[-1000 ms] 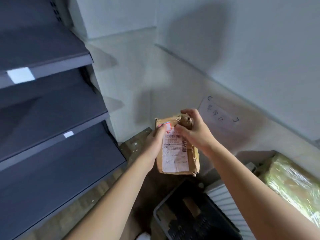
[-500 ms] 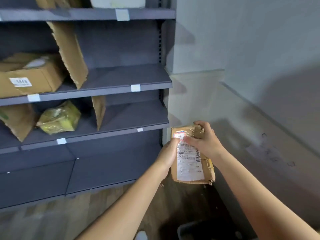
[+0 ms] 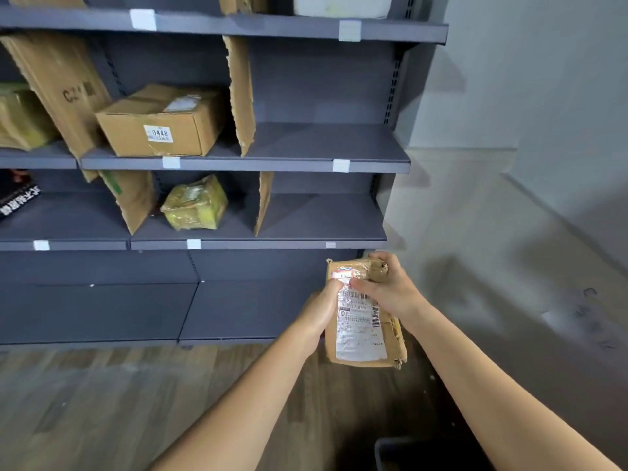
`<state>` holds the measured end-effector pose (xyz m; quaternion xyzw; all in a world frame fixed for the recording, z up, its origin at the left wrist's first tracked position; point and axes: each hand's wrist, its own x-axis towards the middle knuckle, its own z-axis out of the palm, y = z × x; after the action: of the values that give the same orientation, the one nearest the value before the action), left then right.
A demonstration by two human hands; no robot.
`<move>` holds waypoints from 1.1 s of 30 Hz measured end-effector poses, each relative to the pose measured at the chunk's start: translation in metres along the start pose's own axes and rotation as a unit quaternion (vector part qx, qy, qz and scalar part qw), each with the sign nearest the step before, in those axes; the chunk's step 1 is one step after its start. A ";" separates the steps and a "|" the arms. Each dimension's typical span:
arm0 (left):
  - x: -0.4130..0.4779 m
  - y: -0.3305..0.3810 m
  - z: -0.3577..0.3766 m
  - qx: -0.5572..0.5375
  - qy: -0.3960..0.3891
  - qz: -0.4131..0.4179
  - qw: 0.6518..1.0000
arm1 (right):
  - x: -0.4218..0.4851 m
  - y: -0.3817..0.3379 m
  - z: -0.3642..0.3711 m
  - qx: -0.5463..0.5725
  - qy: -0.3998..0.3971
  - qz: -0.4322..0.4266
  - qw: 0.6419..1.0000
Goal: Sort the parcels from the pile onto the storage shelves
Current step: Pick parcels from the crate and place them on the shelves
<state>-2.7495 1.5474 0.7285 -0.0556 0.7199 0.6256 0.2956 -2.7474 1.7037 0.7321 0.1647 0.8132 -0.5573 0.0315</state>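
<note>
Clamping the upright flat brown cardboard parcel (image 3: 363, 329), left hand (image 3: 322, 309) and right hand (image 3: 389, 291) face grey metal shelves (image 3: 258, 245) up-left, left nearer.

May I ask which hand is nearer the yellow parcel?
Left. The left hand, on the left edge of the brown parcel, is below and right of the yellow parcel; the right hand, at its top, is farther right.
</note>
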 end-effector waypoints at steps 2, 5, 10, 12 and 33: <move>0.000 -0.002 -0.017 -0.002 0.001 -0.004 1.000 | 0.002 -0.007 0.016 -0.004 -0.007 0.006 1.000; 0.003 -0.004 -0.049 -0.005 0.000 -0.010 1.000 | 0.007 -0.020 0.045 -0.016 -0.007 0.009 1.000; 0.015 -0.007 -0.107 -0.006 -0.002 -0.012 1.000 | 0.014 -0.046 0.094 -0.023 0.002 -0.001 1.000; 0.020 -0.004 -0.127 -0.003 -0.010 -0.005 1.000 | 0.016 -0.058 0.110 -0.024 0.013 -0.008 1.000; 0.052 0.023 -0.237 -0.002 -0.005 0.043 0.999 | 0.046 -0.131 0.195 -0.043 0.053 -0.032 0.997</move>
<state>-2.8865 1.3463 0.7328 -0.0225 0.7187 0.6395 0.2719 -2.8567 1.4930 0.7652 0.1659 0.8418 -0.5132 -0.0223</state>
